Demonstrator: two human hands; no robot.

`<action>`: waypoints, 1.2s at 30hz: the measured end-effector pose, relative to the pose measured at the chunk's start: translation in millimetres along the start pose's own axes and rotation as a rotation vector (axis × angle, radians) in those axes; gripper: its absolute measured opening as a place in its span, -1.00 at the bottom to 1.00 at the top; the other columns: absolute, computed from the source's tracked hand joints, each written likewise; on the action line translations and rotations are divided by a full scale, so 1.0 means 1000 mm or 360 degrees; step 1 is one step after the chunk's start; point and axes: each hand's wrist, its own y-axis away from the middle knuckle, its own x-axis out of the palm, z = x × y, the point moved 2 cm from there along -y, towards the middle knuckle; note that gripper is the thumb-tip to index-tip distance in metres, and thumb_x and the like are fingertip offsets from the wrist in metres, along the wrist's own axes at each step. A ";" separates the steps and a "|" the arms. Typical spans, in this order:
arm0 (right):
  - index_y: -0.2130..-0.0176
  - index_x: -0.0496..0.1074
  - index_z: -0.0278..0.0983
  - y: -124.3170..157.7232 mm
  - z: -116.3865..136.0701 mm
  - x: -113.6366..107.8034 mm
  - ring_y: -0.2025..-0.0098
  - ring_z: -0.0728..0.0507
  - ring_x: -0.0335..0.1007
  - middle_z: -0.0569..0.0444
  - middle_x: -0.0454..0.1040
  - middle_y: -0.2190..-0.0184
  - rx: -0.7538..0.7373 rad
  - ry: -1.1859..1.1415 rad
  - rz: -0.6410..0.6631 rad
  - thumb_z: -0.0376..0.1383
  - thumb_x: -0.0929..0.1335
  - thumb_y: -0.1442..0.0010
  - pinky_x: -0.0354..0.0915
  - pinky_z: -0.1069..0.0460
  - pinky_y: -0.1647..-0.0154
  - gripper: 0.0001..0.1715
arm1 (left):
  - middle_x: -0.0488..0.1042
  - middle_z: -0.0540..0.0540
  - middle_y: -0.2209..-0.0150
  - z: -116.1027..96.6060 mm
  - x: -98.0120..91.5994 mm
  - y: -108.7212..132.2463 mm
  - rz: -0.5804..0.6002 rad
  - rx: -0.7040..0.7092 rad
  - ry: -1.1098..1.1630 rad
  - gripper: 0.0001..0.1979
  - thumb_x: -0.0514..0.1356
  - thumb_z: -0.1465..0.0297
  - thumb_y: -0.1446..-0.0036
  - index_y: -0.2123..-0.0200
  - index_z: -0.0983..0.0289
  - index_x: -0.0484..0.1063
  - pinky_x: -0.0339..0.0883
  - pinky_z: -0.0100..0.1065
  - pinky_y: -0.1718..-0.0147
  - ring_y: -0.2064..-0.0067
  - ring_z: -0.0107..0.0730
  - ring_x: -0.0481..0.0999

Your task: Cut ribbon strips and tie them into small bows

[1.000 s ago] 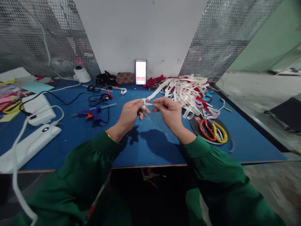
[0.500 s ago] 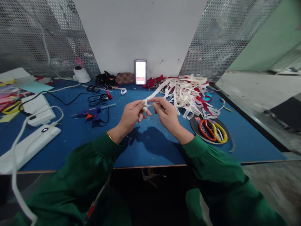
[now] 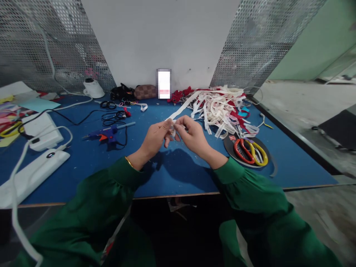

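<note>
Both hands meet above the middle of the blue table. My left hand pinches a folded bit of white ribbon, and my right hand pinches the same piece from the other side, fingertips touching. The ribbon's long tail runs up and right into a heap of white and red ribbon strips. Green sleeves cover both arms.
Red and yellow scissors lie on a dark round disc right of my hands. A blue glue gun and black cables lie to the left, with white power blocks further left. A small patterned pouch and a phone stand at the back wall.
My hands have drawn closer together, the right moving left until the fingertips meet over the ribbon. The view has shifted slightly.
</note>
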 end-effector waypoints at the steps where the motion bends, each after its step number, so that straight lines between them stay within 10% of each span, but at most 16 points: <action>1: 0.34 0.26 -0.21 -0.001 -0.001 0.001 0.56 0.01 0.18 0.23 0.29 0.61 0.0037 -0.0139 -0.0039 -0.23 0.27 -0.32 0.10 0.07 0.48 -0.82 | 0.53 0.07 0.52 -0.001 0.001 0.000 0.0016 -0.0001 0.0056 -0.49 0.10 -0.03 -0.25 0.35 0.33 0.49 0.19 -0.45 0.63 0.67 -0.58 0.30; 13: 0.26 0.27 -0.21 0.004 0.000 0.008 0.51 0.02 0.25 0.21 0.35 0.55 -0.0172 -0.0264 0.0126 -0.18 0.21 -0.40 0.19 0.06 0.44 -0.80 | 0.40 0.02 0.61 0.007 0.010 0.003 -0.0143 0.0168 -0.0110 -0.47 0.16 0.01 -0.23 0.61 0.29 0.38 0.21 -0.45 0.53 0.55 -0.52 0.36; 25: 0.15 0.22 -0.18 0.007 -0.003 0.008 0.57 0.00 0.04 0.29 0.09 0.61 -0.0113 -0.0191 -0.0089 -0.36 0.20 -0.34 0.09 0.04 0.46 -0.91 | 0.41 -0.01 0.69 -0.005 0.010 0.006 -0.0299 0.0063 0.0073 -0.47 0.09 -0.06 -0.24 0.51 0.27 0.37 -0.05 -0.46 0.76 0.76 -0.62 0.13; 32: 0.19 0.19 -0.17 0.006 -0.003 0.007 0.55 0.00 0.06 0.23 0.22 0.51 -0.0102 -0.0059 -0.0032 -0.34 0.19 -0.33 0.13 0.04 0.41 -0.94 | 0.32 -0.10 0.72 0.000 0.007 0.001 -0.0256 -0.0172 0.0299 -0.40 0.06 -0.18 -0.17 0.45 0.27 0.38 0.26 -0.43 0.63 0.78 -0.66 0.03; 36: 0.09 0.27 -0.17 0.007 -0.002 0.003 0.53 -0.02 0.13 0.23 0.21 0.55 -0.0111 0.0103 0.0016 -0.30 0.18 -0.37 0.13 0.04 0.41 -0.85 | 0.40 -0.01 0.68 -0.001 0.003 0.000 -0.0258 -0.0137 0.0179 -0.35 0.03 -0.23 -0.14 0.41 0.28 0.43 0.12 -0.44 0.71 0.77 -0.64 0.08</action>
